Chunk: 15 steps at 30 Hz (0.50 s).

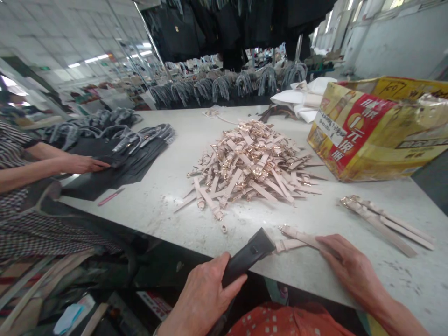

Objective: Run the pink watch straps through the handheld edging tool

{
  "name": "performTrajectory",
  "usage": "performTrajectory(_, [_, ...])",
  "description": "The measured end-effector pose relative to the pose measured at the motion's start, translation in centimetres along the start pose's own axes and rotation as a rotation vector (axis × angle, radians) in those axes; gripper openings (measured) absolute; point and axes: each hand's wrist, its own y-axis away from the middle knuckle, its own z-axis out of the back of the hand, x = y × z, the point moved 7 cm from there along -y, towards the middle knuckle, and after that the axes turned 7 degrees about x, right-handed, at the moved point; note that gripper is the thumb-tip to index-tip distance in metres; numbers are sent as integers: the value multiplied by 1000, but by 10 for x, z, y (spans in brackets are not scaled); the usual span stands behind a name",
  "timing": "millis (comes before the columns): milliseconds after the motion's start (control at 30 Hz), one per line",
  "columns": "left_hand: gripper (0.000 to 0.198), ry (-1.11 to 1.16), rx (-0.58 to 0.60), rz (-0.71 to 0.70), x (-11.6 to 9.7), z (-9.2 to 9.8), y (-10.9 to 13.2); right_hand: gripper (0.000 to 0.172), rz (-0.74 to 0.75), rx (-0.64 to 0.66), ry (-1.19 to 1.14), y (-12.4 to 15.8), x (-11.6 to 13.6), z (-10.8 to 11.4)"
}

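My left hand (206, 289) is closed round a black hand-held tool (250, 254) with a wide, flat head; its exact kind I cannot make out. The tool's head points at the near ends of two pale pink buckle straps (296, 235) on the table edge. My right hand (350, 266) grips the other end of these straps, fingers pressed together on them. Beyond both hands rises a large heap of similar straps (248, 168) with gold-coloured buckles. Several more straps (385, 224) lie side by side to the right of my right hand.
A yellow and red cardboard box (371, 135) stands at the right. On the left a co-worker's hand (82, 164) rests on black bag pieces (140, 163), near a pink pen-like tool (110, 197). A small loop (224, 229) lies on the white table (168, 205).
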Motion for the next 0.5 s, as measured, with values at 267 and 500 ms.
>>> performTrajectory(267, [23,-42,82,-71,-22,-8,4,43,-428,-202,-638,-2,-34,9])
performTrajectory(500, [25,-183,-22,-23,-22,-9,-21,54,-479,-130,-868,11,-24,3])
